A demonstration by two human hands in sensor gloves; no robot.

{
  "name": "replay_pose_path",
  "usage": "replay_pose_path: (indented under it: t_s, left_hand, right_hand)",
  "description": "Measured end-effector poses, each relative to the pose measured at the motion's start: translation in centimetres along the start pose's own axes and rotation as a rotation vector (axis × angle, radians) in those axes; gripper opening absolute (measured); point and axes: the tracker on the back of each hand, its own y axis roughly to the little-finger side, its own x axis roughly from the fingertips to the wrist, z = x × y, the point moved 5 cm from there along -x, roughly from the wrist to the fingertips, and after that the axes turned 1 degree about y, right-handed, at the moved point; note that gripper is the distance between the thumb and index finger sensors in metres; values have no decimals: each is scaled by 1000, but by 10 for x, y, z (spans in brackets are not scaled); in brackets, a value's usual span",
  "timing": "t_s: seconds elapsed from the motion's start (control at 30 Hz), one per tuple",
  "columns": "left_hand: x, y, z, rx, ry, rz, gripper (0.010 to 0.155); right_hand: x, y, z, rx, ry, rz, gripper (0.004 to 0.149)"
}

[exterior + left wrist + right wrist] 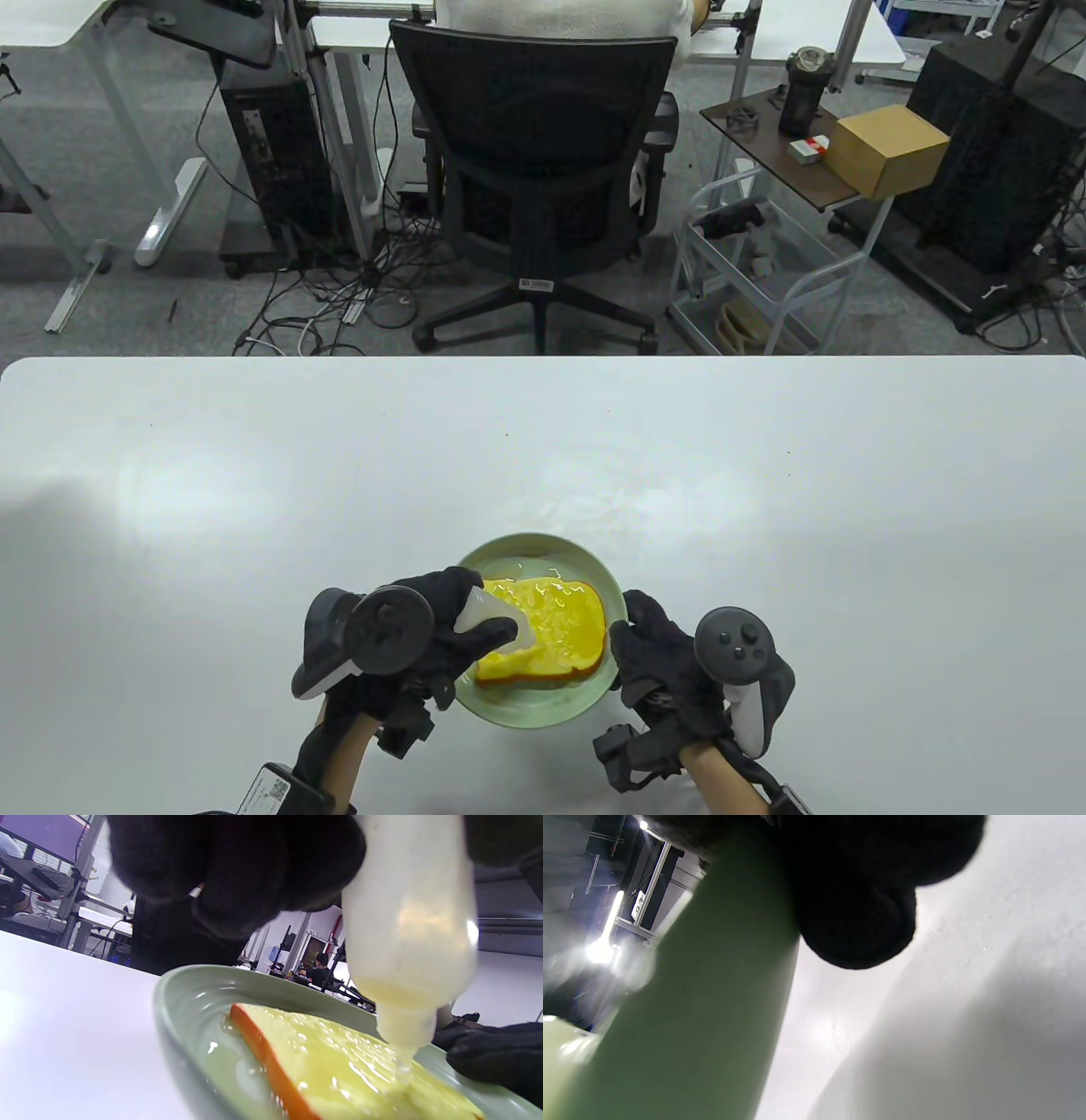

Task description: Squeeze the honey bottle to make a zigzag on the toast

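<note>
A slice of toast with an orange crust and a glossy yellow top lies on a pale green plate near the table's front edge. My left hand grips a translucent honey bottle, tipped nozzle-down over the toast's left part. In the left wrist view the bottle hangs over the toast, and a thin strand runs from its nozzle onto the wet surface. My right hand holds the plate's right rim, which fills the right wrist view beside my fingers.
The white table stretches far and wide around the plate. Behind its far edge stand a black office chair, a wire cart and a side table with a cardboard box.
</note>
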Motion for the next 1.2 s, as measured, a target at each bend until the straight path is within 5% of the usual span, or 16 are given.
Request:
replay_pose_path:
  t_s: [0.67, 1.2]
  left_hand:
    - [4, 28, -13, -1, -104, -90, 81]
    - [1, 23, -7, -21, -28, -82, 81]
  right_hand:
    - [15, -3, -15, 36, -77, 57, 55]
    - [13, 1, -11, 33, -49, 40, 56]
